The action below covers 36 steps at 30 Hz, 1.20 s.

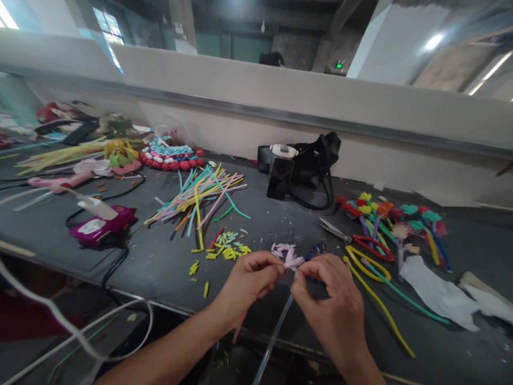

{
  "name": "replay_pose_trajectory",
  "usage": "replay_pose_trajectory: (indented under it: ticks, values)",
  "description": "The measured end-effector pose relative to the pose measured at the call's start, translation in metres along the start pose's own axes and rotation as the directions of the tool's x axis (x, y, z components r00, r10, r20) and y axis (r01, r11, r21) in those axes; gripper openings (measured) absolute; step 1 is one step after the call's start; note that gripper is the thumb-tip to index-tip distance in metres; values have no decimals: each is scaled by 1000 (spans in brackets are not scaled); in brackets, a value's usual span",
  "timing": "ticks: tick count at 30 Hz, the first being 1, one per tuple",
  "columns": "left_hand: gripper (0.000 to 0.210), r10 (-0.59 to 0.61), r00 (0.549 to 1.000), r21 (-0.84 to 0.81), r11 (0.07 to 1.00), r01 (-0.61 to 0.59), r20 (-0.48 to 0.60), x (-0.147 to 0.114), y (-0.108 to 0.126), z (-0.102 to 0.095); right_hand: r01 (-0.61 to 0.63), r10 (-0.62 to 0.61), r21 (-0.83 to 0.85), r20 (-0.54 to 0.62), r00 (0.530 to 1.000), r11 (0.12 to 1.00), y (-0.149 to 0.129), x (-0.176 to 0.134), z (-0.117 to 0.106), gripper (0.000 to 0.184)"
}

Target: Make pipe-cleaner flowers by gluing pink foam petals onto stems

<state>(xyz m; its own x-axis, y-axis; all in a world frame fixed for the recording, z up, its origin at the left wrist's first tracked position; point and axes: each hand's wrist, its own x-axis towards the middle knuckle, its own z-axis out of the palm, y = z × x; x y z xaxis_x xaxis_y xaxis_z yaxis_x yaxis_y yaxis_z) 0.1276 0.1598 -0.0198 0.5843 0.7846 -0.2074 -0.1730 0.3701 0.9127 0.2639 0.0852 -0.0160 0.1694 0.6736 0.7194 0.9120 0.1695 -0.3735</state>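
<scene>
My left hand [256, 280] pinches a small pale pink pipe-cleaner flower [293, 260] above the front part of the dark table. A pink stem [238, 330] shows below this hand. My right hand [331, 299] closes thumb and forefinger at the flower's right side; the exact contact is partly hidden by the fingers. Loose pink cut pieces [280, 248] lie just behind the flower. Dark blue tinsel-like pieces [315, 249] sit behind my right fingers. Under the hands, a clear glue stick [274, 339] slants down past the table edge.
Yellow and teal cuttings [228, 248] lie left of my hands, before a pile of pipe cleaners [200, 198]. Red-handled scissors [360, 241] and finished fuzzy flowers [377, 208] are at right. A phone [279, 178] leans by a black bag [316, 160]. A purple power strip [102, 227] sits left.
</scene>
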Motion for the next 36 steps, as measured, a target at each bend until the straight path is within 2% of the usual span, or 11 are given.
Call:
replay_pose_trajectory:
  ticks: [8,14,20,36]
  values:
    - [14,15,1000,18,1000,-15,8,-1,1,0,-5,4,19,17,1000,1000,-1,2,-4,14]
    - [10,-48,995,-163,985,62,85,1,2,-3,13,-13,42,3,1000,999,-3,2,-10,4]
    - [11,-71,990,-261,960,100,119,1,0,-6,100,-102,-36,-72,992,994,-5,1,-11,15]
    - [9,-51,990,-229,970,80,131,1,-3,-4,105,-108,-47,-58,992,993,-7,6,-11,6]
